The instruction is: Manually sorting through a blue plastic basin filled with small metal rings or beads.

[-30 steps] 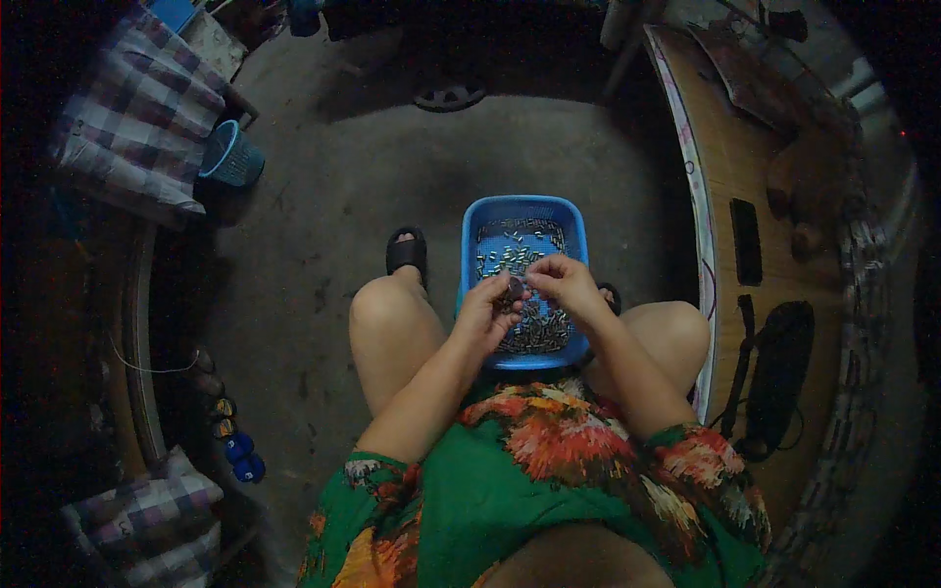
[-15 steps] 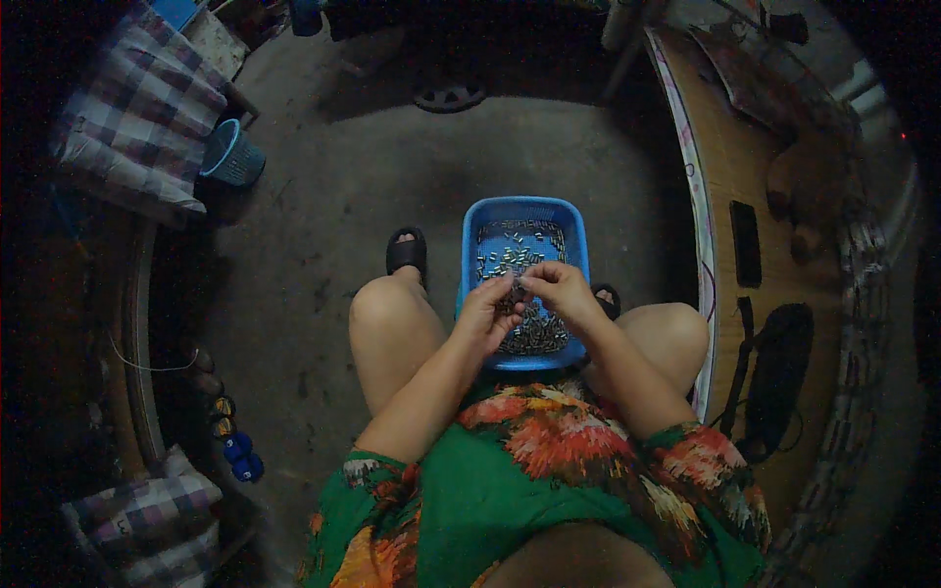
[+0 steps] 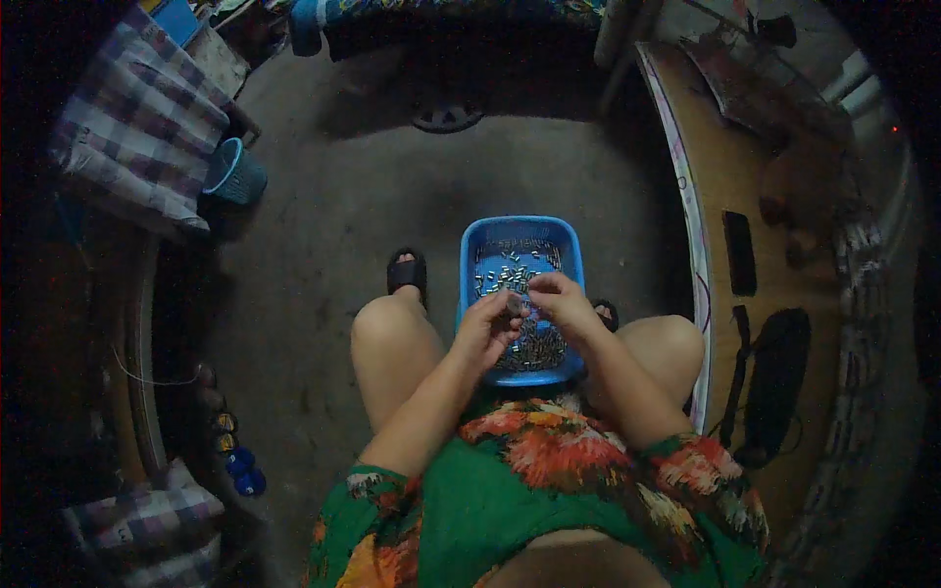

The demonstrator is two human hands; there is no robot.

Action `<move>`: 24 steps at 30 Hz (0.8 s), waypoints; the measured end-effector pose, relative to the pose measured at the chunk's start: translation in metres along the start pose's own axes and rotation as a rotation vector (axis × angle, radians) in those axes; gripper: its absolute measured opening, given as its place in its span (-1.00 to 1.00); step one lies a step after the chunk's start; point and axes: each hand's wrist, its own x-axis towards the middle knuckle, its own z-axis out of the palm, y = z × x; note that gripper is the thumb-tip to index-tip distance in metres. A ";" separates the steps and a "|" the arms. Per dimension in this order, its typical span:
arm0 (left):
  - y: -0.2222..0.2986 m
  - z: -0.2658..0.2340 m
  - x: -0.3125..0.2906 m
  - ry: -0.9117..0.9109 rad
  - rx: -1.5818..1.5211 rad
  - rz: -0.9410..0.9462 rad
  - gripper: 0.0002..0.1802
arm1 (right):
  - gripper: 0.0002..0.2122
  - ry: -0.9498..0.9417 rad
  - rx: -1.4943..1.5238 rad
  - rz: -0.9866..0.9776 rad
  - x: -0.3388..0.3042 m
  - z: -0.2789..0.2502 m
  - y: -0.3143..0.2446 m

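Sitting low over a bare grey concrete floor (image 3: 323,245), a person in a green garment with orange flowers is being viewed from above, knees apart.

A rectangular blue plastic tub (image 3: 520,227) is being kept between the knees on the floor, its bottom strewn with small silvery metal pieces (image 3: 510,276), thickest toward the near end.

Both hands are being held together over the near half of the tub. The left hand (image 3: 487,333) is curled, fingertips closed on something small; the right hand (image 3: 564,302) is likewise pinched, thumb against fingers. One tiny pale piece (image 3: 514,306) is being gripped between the two; its exact shape cannot be told.

Risk, as judged: the piece is tiny and is being held by fingertips only, so a slip is likely to drop it. Over the tub it is caught; nearer the rim it is probably lost on the dim floor.

Around: a long wooden board (image 3: 720,196) is lying along the right, dark objects on it. A checked cloth (image 3: 137,118) and a small teal basket (image 3: 235,174) are lying far left. A black sandal (image 3: 406,270) is being worn just left of the tub. Nothing is standing between hands and tub.
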 end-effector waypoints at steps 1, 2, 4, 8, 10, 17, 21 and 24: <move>-0.001 -0.001 0.001 -0.004 0.003 0.003 -0.73 | -0.84 0.000 0.000 -0.005 0.003 -0.002 0.004; -0.003 -0.003 0.002 0.042 -0.023 0.012 -0.72 | -0.84 0.011 0.165 0.003 0.006 -0.005 0.007; -0.005 -0.006 0.003 0.086 -0.048 0.025 -0.71 | -0.80 -0.011 0.382 0.038 0.008 -0.009 0.006; -0.004 -0.008 0.003 0.121 -0.045 0.039 -0.71 | -0.80 0.009 0.427 0.034 0.002 -0.005 -0.008; -0.004 -0.008 0.002 0.132 -0.043 0.038 -0.71 | -0.86 -0.008 0.512 0.017 0.000 -0.005 -0.010; -0.002 -0.008 0.006 0.097 -0.082 0.068 -0.70 | -0.80 -0.013 0.483 0.164 0.009 -0.008 0.002; -0.004 -0.011 0.005 0.125 -0.093 0.080 -0.72 | -0.81 -0.051 0.396 0.105 0.003 -0.004 -0.007; -0.004 -0.010 0.006 0.109 -0.078 0.081 -0.71 | -0.83 -0.086 0.431 0.122 0.006 -0.007 -0.003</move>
